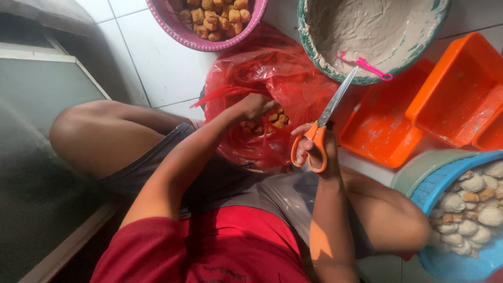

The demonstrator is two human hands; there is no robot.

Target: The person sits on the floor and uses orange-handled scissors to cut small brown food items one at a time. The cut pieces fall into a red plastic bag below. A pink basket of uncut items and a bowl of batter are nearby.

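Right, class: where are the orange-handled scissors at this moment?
In the head view, the scissors sit just right of centre in the right hand, blades pointing up towards the green-rimmed basin, beside the red plastic bag.

Our left hand [255,105] reaches forward with the arm stretched out and the fingers curled downward. Our right hand [313,147] is raised, wrist upright, fingers closed in a grip.

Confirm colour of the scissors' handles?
Orange, on the scissors held in the right hand; blades are plain metal. Head view, the only one, shows it.
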